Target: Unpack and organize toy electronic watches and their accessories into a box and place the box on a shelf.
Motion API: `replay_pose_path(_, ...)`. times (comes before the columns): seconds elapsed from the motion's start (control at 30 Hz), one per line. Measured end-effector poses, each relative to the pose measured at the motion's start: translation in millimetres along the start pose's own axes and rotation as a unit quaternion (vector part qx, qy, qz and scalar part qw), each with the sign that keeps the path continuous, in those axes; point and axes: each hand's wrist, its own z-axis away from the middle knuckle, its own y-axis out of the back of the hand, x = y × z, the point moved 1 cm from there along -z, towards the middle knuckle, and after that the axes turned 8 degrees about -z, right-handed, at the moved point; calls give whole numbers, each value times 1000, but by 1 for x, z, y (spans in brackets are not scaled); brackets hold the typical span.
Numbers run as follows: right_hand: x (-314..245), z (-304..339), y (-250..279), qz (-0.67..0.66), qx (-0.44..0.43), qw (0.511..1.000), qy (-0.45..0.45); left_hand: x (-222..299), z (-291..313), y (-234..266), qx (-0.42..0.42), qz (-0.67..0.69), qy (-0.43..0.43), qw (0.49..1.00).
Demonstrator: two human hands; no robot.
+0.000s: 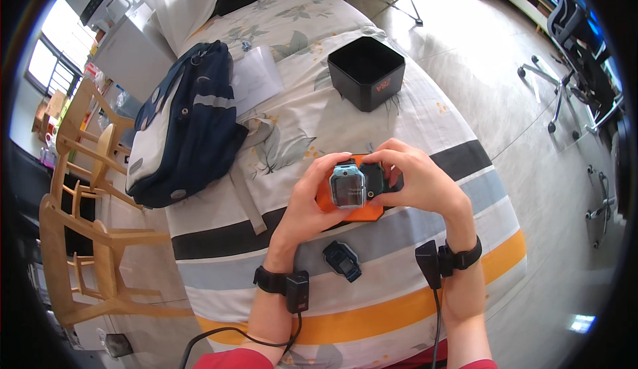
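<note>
My left hand (pixel 311 195) is closed around a light blue smartwatch (pixel 348 188) with a square dark screen turned up. Right beside it, a black smartwatch (pixel 373 179) is pinched by my right hand (pixel 422 180), and the two watches nearly touch or touch; I cannot tell which. Both are held over a flat orange piece (pixel 364 215) with a dark edge, mostly hidden by my hands. Closer to me, a dark blue watch (pixel 342 261) lies on the striped bedspread (pixel 392 253). Beyond my hands stands a black box (pixel 367 95) with its top open.
A navy and white backpack (pixel 189 126) lies to the left, its strap trailing toward my left hand. White paper (pixel 258 80) is behind it. Wooden chairs (pixel 100 249) stand left of the bed, an office chair (pixel 565 70) at far right. Cables hang from both wrist devices.
</note>
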Motion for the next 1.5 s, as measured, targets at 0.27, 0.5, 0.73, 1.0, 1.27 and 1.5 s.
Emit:
replay_pose_path(0.27,10,-9,30,-17,241,969,-58,-7,6,8,17,-21,-34,999)
replay_pose_path(0.5,27,-44,57,74,280,943,-163,-2,4,8,18,-54,-59,997)
replay_pose_path(0.73,28,-60,-8,215,123,952,-180,-4,4,10,16,-52,-52,997)
replay_pose_path(1.0,29,-72,-1,213,57,961,-166,-7,7,12,12,-44,-60,997)
replay_pose_path(1.27,-2,-60,7,243,98,957,-124,-9,9,12,15,-26,-60,998)
replay_pose_path(1.5,-55,22,-35,26,98,979,-174,-15,8,10,38,-13,-77,996)
